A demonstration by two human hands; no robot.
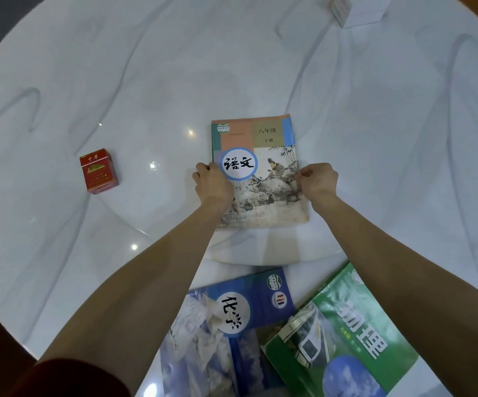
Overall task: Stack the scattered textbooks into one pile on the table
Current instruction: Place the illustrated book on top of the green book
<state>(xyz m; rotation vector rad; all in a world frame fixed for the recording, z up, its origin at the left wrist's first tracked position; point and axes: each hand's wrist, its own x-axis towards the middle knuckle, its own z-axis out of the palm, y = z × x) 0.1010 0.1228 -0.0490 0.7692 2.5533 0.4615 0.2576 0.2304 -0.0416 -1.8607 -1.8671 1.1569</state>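
Since it's starting the pile, both hands, left hand (213,183) and right hand (318,179), are pinching the Chinese textbook (260,156) by its side edges, squaring it up on the table (146,81).

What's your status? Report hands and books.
Left hand and right hand gripping Chinese textbook sides. Chemistry textbook, physics textbook unstacked. Red cigarette pack clear.

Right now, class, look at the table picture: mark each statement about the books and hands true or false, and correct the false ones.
1. Both hands grip the Chinese language textbook, left hand and right hand at opposite edges. True.
2. The green physics textbook overlaps the blue chemistry textbook. True.
3. The red cigarette pack lies on the chemistry textbook. False: it stands on the bare marble table, to the left.
4. All three textbooks are piled. False: the Chinese language textbook lies apart.
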